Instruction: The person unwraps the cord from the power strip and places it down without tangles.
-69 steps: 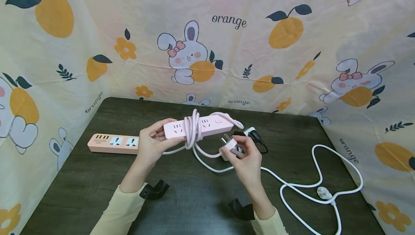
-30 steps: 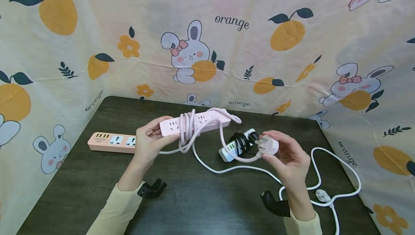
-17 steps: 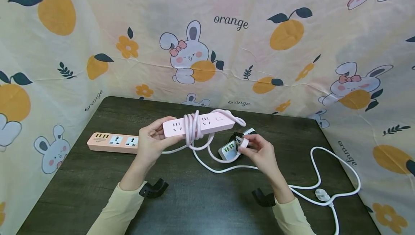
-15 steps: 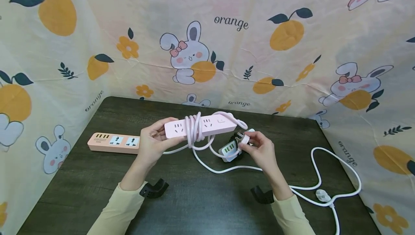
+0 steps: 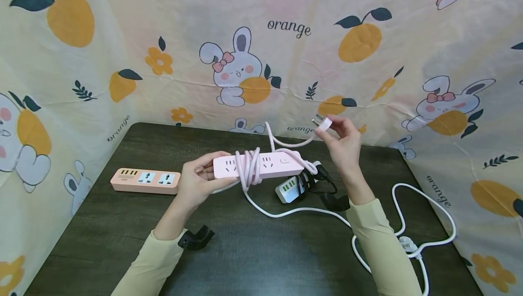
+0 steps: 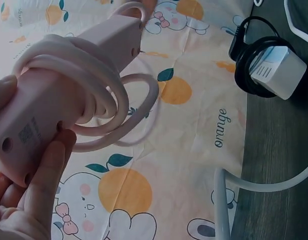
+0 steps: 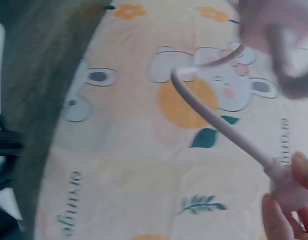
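A pink power strip (image 5: 282, 164) is held up over the table, gripped at its left end by my left hand (image 5: 199, 175). Its cord (image 5: 250, 169) is wound several times around the strip's left half. The left wrist view shows the strip's underside (image 6: 31, 117) with screw holes, and my fingers curled around that end. My right hand (image 5: 343, 141) pinches the cord's plug (image 5: 324, 124), raised beyond the strip at the back with its prongs pointing up-left. From the plug the free cord (image 7: 219, 122) bends back to the strip.
An orange power strip (image 5: 143, 180) lies at the left. Behind the held strip sits a small white multi-port charger (image 5: 289, 190) with a black cable (image 5: 324, 178) bundled on it. A long white cord (image 5: 449, 216) loops across the right side, with a white plug (image 5: 407, 243). A printed cloth (image 5: 294, 69) surrounds the table.
My right hand has carried the plug from near the charger up and away to the back, drawing the free cord behind the strip. My left hand has shifted slightly right and lower with the strip.
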Action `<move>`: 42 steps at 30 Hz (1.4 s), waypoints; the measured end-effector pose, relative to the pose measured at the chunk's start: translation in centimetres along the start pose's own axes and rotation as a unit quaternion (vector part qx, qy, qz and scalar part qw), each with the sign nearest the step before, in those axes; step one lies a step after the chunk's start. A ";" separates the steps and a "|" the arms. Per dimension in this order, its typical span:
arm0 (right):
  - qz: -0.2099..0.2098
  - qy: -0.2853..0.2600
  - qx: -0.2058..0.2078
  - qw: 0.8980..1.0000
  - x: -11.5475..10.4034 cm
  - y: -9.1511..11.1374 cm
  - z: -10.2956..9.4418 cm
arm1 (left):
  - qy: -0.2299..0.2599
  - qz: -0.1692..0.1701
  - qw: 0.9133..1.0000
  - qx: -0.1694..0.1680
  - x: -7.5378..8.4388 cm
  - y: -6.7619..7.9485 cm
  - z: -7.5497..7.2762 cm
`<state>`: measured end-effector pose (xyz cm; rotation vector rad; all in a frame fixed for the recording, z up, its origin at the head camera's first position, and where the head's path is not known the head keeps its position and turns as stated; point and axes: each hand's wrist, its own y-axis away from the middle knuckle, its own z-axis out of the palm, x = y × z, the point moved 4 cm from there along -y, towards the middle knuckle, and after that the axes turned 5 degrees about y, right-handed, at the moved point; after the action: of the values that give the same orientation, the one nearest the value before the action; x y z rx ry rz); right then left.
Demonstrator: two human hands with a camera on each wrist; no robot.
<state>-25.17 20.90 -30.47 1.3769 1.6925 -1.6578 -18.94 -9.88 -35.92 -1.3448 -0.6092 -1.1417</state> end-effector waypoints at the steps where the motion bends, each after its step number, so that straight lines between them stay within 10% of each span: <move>1: -0.013 -0.018 0.008 1.000 -0.6 -0.2 -0.2 | -0.003 -0.003 1.000 -0.001 -0.1 0.1 0.0; 7: -0.095 -0.150 0.056 0.983 -4.1 -0.3 -1.9 | 0.000 -0.003 1.000 -0.015 -0.4 0.3 0.2; 17: -0.161 -0.211 0.121 0.956 -9.0 2.0 -5.3 | -0.031 0.000 0.999 0.009 -0.5 0.2 -0.1; 26: -0.150 -0.235 0.056 0.959 -8.4 5.6 -8.5 | -0.022 0.026 0.996 0.077 -0.2 0.1 -1.5; 32: -0.137 -0.172 -0.002 0.975 -4.4 8.6 -10.8 | 0.001 0.034 0.994 0.106 0.4 -0.1 -2.3; 37: -0.108 0.003 -0.020 0.994 -0.4 11.1 -10.7 | 0.001 0.038 0.994 0.107 0.5 0.0 -2.3; 42: -0.039 0.180 -0.037 0.982 2.6 13.2 -10.5 | -0.001 0.038 0.993 0.108 0.6 0.0 -2.3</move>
<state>-11.71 28.95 -37.20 1.6705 2.0061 -1.4313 -19.29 -12.19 -35.79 -1.1735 -0.6578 -0.9845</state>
